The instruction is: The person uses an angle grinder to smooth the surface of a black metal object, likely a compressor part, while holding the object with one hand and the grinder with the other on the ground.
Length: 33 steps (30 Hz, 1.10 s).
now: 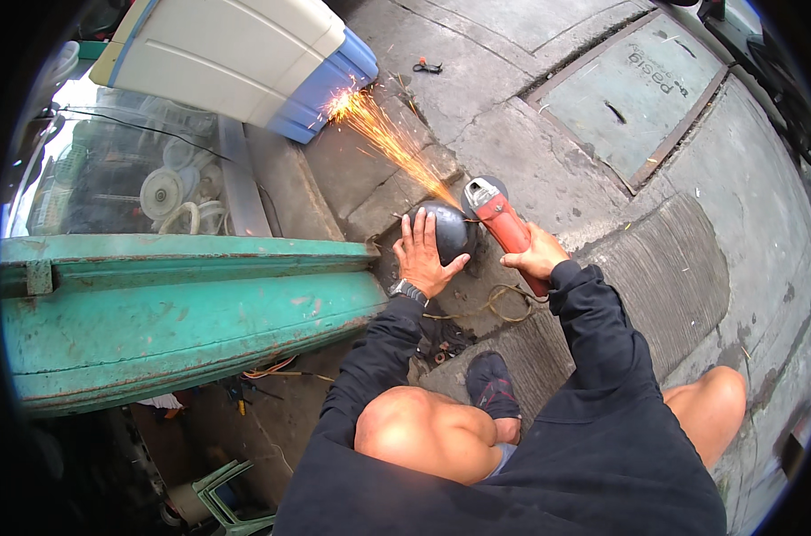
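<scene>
My right hand (538, 255) is wrapped round the red body of an angle grinder (505, 223). Its disc meets the right side of a dark, rounded metal piece (451, 230) on the ground. Orange sparks (392, 147) stream from that contact toward the far left. My left hand (426, 256) lies on the left side of the dark piece, fingers stretched out and pressing against it. A watch (409, 291) is on my left wrist. The underside of the dark piece is hidden.
A green metal bench edge (200, 295) runs along the left. Beyond it stand a glass case (110, 170) with round parts and a white-and-blue box (235, 54), which sparks reach. A cord (510, 308) loops near my shoe (493, 384). A metal cover (633, 98) lies in the pavement.
</scene>
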Tool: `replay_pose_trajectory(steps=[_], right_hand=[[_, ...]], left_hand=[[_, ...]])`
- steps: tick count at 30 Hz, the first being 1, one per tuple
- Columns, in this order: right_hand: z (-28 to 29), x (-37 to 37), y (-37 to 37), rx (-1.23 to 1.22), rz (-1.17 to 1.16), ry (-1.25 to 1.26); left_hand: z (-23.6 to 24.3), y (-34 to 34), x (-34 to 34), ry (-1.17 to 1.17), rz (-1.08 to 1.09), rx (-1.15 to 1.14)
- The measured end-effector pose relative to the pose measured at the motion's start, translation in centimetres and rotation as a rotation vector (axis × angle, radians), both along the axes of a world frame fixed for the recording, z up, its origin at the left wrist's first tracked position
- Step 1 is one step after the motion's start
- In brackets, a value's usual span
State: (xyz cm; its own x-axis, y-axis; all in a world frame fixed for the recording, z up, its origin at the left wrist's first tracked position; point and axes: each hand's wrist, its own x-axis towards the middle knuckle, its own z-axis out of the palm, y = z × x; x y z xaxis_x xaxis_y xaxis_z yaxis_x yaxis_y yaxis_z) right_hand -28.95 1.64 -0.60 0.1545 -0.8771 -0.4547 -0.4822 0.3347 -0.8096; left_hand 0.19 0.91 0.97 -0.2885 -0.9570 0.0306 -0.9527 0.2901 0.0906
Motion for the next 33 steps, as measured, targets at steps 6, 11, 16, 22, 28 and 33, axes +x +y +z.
replay_pose_trajectory(steps=[6, 11, 16, 22, 28, 33], right_hand=[[0.2, 0.7, -2.6, 0.006, 0.045, -0.015], [-0.1, 0.4, -2.9, -0.004, 0.056, 0.002], [0.9, -0.6, -0.8, 0.004, 0.038, 0.008], [0.3, -0.8, 0.9, -0.004, -0.009, -0.014], [0.2, -0.7, 0.4, 0.036, -0.024, -0.066], [0.3, 0.2, -1.5, 0.008, 0.015, -0.008]], left_hand=[[-0.8, 0.7, -1.7, -0.024, 0.126, -0.044], [-1.1, 0.9, -2.5, -0.001, 0.197, -0.036], [-1.2, 1.1, -2.9, 0.022, 0.236, -0.036], [-1.2, 1.2, -3.1, 0.031, 0.259, -0.037], [-1.0, 1.2, -3.6, 0.038, 0.295, 0.007], [-1.3, 1.2, -3.2, 0.068, 0.273, -0.012]])
